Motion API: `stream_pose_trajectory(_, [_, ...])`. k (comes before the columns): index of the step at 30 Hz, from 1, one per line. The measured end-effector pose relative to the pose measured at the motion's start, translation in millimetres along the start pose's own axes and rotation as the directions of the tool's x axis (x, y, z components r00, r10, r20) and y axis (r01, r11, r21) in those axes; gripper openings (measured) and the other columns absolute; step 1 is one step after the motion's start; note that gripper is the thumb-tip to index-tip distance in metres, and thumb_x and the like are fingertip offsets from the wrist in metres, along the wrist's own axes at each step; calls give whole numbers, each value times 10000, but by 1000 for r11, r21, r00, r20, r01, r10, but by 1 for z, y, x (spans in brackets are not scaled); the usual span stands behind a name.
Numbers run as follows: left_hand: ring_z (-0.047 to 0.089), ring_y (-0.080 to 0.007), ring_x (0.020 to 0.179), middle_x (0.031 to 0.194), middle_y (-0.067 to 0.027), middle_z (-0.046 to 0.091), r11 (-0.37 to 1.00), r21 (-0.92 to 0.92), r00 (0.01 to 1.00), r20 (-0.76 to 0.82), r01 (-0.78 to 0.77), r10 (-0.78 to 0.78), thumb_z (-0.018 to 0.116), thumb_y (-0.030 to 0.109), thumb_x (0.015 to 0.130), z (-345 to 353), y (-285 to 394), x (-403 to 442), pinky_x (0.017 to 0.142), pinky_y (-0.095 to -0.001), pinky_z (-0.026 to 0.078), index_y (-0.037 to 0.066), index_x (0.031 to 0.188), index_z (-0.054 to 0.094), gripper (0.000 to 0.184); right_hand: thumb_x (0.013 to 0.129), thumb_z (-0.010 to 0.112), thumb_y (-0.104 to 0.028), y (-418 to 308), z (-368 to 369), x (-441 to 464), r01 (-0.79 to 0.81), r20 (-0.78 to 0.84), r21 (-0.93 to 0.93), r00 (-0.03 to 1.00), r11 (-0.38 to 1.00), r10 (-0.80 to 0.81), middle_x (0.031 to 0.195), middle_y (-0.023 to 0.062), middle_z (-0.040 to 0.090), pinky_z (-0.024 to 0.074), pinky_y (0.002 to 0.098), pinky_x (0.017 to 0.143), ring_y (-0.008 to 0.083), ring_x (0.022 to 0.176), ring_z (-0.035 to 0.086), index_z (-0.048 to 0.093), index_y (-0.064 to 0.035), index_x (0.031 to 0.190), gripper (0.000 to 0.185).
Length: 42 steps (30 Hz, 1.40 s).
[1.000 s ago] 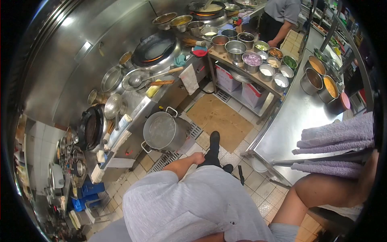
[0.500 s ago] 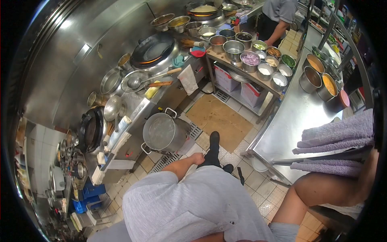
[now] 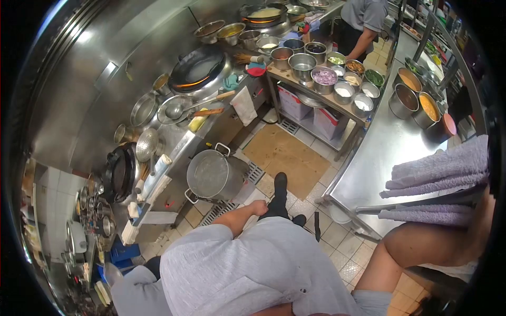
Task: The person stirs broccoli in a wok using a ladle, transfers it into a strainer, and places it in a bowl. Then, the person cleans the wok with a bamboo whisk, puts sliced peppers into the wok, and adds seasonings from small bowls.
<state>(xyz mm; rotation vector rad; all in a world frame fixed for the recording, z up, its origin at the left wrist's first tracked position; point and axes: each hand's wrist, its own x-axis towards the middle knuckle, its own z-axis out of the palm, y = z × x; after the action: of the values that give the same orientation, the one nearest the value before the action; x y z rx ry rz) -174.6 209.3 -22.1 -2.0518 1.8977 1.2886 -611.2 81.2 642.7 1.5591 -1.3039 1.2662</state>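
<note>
My left hand is curled into a fist at the front of my body, above my dark trouser leg. No object shows in it. A large steel stockpot with two loop handles stands on the floor just beyond, apart from the hand. My right arm bends out to the right, and my right hand is at the dark rim of the view, its fingers hidden. It is beside folded purple towels draped over a metal bar. Whether it grips them or the bar cannot be made out.
Woks sit on the stove at left, with a ladle and strainer nearby. Several ingredient pots crowd a shelf. Sauce pots stand on the steel counter. One person works behind; a grey sleeve shows lower left.
The person at lower left has come further into view, with a metal vessel now showing beside the sleeve. The view has shifted slightly. My left hand stays in a fist at the same spot.
</note>
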Motion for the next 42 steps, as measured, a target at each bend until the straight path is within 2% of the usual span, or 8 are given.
stream_pose_trajectory(25, [678,-417,938,953,-254,707,999,33,1000,-4,10,-10,576,325,828,1,4,3,842,-470,537,-11,923,704,372,852,776,-195,1,-6,-5,3,-7,7,1000,1000,-3,888,104,674,519,283,644,179,753,631,702,12,1121,347])
stream_pose_trajectory(42, [672,-429,966,976,-280,698,999,33,1000,-11,23,-23,555,346,835,5,-1,2,868,-481,528,-33,938,708,421,860,769,-243,4,-6,-9,14,-19,26,1000,1000,-13,922,113,684,535,286,661,184,779,646,706,1,1122,363])
